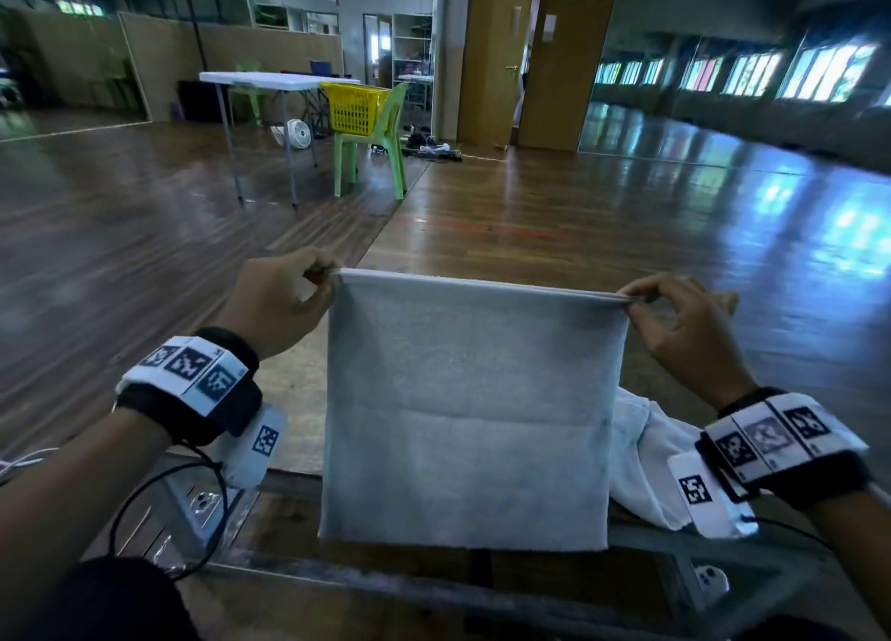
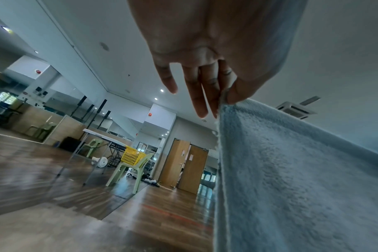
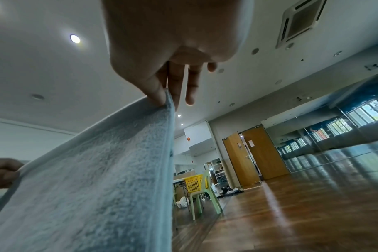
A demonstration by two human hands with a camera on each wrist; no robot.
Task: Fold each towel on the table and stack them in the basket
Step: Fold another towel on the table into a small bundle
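Holding the pale blue-grey terry towel (image 1: 465, 409) up by its top corners, left hand (image 1: 284, 298) and right hand (image 1: 684, 327) both pinching, so it hangs flat above the counter (image 1: 289, 534), probably already doubled.

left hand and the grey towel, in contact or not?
Touching. The left wrist view shows the left hand pinching the grey towel at its top corner between thumb and finger; the head view agrees.
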